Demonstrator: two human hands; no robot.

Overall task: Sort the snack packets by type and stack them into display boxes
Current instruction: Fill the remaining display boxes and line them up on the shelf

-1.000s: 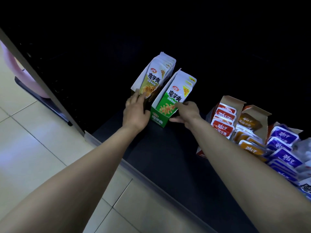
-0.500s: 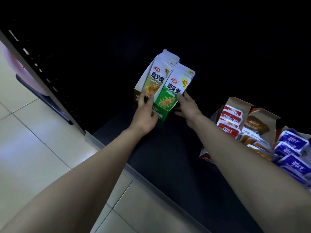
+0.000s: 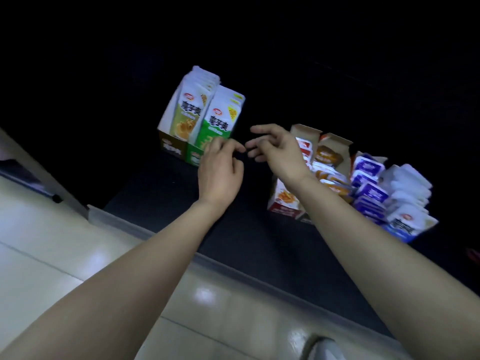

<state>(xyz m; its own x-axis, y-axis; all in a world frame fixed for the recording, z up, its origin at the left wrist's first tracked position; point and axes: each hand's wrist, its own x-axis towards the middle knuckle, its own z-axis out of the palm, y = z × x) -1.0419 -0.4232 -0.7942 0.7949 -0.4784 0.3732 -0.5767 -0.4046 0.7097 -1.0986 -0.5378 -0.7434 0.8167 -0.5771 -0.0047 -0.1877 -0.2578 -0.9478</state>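
Two display boxes stand side by side on the dark shelf (image 3: 161, 193): a brown box (image 3: 172, 148) with olive-fronted packets (image 3: 188, 110) and a green box (image 3: 193, 157) with green-fronted packets (image 3: 223, 115). My left hand (image 3: 220, 172) hovers just in front of the green box, fingers loosely curled, holding nothing. My right hand (image 3: 278, 149) hangs to the right of the green box with fingers spread, touching nothing.
To the right stand a red box (image 3: 284, 201) of red packets, a brown box (image 3: 332, 152) of orange packets, purple packets (image 3: 368, 178) and a blue-white box (image 3: 405, 219). Pale floor tiles (image 3: 78, 255) lie below the shelf's front edge (image 3: 124, 224).
Both hands have let go of the green box and drawn back from it. The view has shifted, bringing more of the right-hand boxes into sight.
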